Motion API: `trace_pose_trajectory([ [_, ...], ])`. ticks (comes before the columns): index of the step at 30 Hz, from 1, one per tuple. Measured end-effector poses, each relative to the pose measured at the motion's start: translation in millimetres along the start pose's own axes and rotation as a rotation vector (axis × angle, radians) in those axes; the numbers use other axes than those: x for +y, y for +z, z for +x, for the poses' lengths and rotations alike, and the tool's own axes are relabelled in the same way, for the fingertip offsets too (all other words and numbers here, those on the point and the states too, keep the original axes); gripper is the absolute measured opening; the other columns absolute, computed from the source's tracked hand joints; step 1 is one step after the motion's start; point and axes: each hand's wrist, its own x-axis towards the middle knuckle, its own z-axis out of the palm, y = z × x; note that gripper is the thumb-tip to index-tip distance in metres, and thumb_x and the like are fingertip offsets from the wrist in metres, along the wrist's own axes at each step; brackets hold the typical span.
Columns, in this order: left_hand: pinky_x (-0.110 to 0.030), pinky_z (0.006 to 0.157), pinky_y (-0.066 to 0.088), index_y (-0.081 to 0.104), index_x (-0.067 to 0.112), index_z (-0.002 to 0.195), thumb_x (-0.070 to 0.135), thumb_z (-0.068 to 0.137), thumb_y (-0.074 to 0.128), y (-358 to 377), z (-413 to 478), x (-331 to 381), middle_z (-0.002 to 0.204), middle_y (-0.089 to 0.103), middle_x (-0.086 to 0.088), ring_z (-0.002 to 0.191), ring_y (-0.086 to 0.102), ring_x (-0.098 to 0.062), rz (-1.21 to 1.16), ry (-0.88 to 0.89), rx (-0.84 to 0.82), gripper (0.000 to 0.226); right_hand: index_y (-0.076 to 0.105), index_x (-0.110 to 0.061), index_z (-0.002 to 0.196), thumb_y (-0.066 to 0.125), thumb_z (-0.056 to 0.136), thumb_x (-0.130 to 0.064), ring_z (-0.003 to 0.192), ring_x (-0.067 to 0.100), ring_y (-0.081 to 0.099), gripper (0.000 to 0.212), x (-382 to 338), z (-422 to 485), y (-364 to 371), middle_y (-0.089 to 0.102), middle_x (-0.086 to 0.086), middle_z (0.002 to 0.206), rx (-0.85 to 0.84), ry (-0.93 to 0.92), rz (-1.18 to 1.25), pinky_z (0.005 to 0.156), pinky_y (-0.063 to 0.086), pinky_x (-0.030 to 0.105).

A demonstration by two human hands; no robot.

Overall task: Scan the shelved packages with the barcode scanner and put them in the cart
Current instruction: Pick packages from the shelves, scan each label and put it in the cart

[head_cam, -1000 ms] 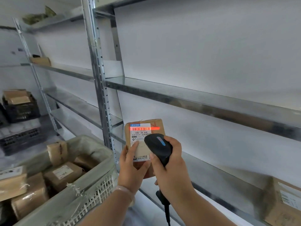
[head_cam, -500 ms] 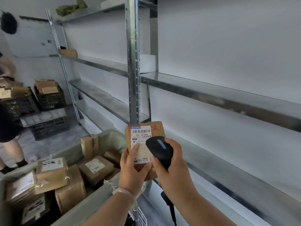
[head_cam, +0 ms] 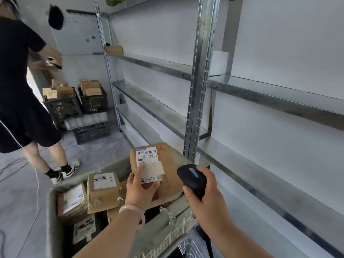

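The package [head_cam: 163, 170], a brown cardboard box with a white shipping label facing up, is held over the cart [head_cam: 51, 211], above its near right corner and clear of the shelves. At the far left a second person [head_cam: 20, 86] in black clothes stands on the grey floor, facing away, with dark crates [head_cam: 78, 105] of boxes stacked by the back wall beyond. Nearer, the cart is lined with grey fabric and holds several other boxes [head_cam: 103, 190], labels up, lying close together. The left hand [head_cam: 142, 189], a pale bracelet [head_cam: 134, 214] on its wrist, grasps the package from below, thumb pressed on the lower part of the label. Just to the right, the right hand [head_cam: 204, 202] is clenched around the handle of the black scanner [head_cam: 191, 178], whose rounded head with a blue-and-red stripe sits beside the package without touching it; its cable hangs down under the wrist. Further right stands the metal shelving [head_cam: 279, 97], its grey boards running along the white wall, with one small box [head_cam: 114, 49] on an upper board near the far end.
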Motion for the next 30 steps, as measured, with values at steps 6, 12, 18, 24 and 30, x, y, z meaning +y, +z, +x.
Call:
trace_pose_trajectory([
  [6, -0.052, 0.117, 0.023, 0.010, 0.038, 0.154, 0.054, 0.081, 0.068, -10, 35, 5, 0.158, 0.026, -0.004, 0.148, 0.017, -0.033, 0.326, -0.010, -0.141, 0.095, 0.029, -0.052, 0.128, 0.068, 0.086, -0.039, 0.097, 0.013, 0.067, 0.059, 5, 14, 1, 0.060, -0.003, 0.119, 0.038, 0.039, -0.038, 0.078, 0.060, 0.029],
  [12, -0.051, 0.118, 0.027, 0.017, 0.040, 0.154, 0.051, 0.086, 0.067, 26, 25, 33, 0.162, 0.020, 0.005, 0.148, 0.023, -0.026, 0.291, 0.153, -0.213, 0.085, 0.026, -0.065, 0.117, 0.069, 0.087, -0.037, 0.092, 0.018, 0.067, 0.059, 5, 11, -24, 0.058, -0.008, 0.116, 0.102, 0.061, -0.046, 0.078, 0.060, 0.032],
  [18, -0.045, 0.119, 0.018, 0.009, 0.044, 0.153, 0.064, 0.089, 0.053, 72, 2, 109, 0.162, 0.020, 0.008, 0.149, 0.022, -0.020, 0.485, 0.450, -0.284, 0.081, 0.030, -0.058, 0.122, 0.068, 0.088, -0.031, 0.094, 0.012, 0.066, 0.057, 6, -5, -74, 0.061, -0.011, 0.113, 0.275, 0.130, -0.049, 0.078, 0.060, 0.039],
  [24, -0.041, 0.122, 0.019, 0.014, 0.043, 0.154, 0.060, 0.093, 0.049, 138, -49, 199, 0.164, 0.014, 0.008, 0.151, 0.013, -0.017, 0.369, 0.770, -0.447, 0.072, 0.031, -0.056, 0.122, 0.065, 0.090, -0.030, 0.091, 0.011, 0.066, 0.053, -6, -37, -167, 0.064, -0.012, 0.112, 0.578, 0.126, -0.117, 0.079, 0.059, 0.042],
  [30, -0.043, 0.119, 0.028, 0.019, 0.040, 0.154, 0.056, 0.094, 0.052, 197, -148, 301, 0.163, 0.021, 0.006, 0.149, 0.022, -0.021, 0.250, 1.044, -0.550, 0.070, 0.034, -0.053, 0.124, 0.064, 0.091, -0.028, 0.088, 0.008, 0.067, 0.051, -32, -98, -275, 0.065, -0.014, 0.108, 0.837, 0.106, -0.193, 0.067, 0.058, 0.034],
])
